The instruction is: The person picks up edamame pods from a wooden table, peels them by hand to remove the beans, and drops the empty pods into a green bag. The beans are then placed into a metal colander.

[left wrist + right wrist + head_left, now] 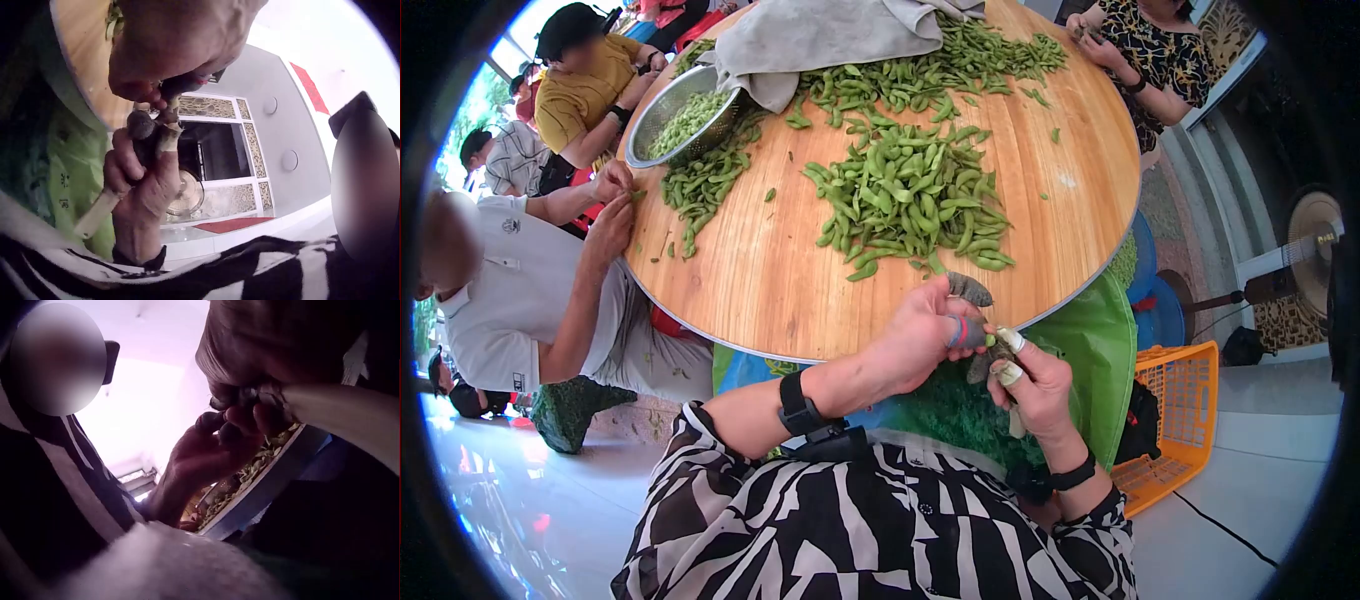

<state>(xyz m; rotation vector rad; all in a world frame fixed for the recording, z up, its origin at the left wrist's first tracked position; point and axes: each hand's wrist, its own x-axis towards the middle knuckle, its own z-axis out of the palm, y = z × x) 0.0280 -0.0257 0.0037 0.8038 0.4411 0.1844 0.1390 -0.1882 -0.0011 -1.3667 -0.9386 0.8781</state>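
Note:
My left hand (915,335) and right hand (1040,390) meet just off the table's near edge, fingertips together. Between them shows the green tip of an edamame pod (989,341), pinched by both; most of it is hidden behind fingers. Dark wraps cover some left fingertips, and pale tape (1011,340) covers the right thumb and a finger. A loose pale strip (97,212) hangs from the right hand in the left wrist view. Right beyond the left hand lies a large pile of edamame pods (910,195).
A round wooden table (770,260) bears more pods, a metal colander (640,145) of shelled beans and a grey cloth (820,45). Green plastic sheeting (1100,350) hangs below the edge. An orange crate (1190,390) stands at right. Other people sit around the table.

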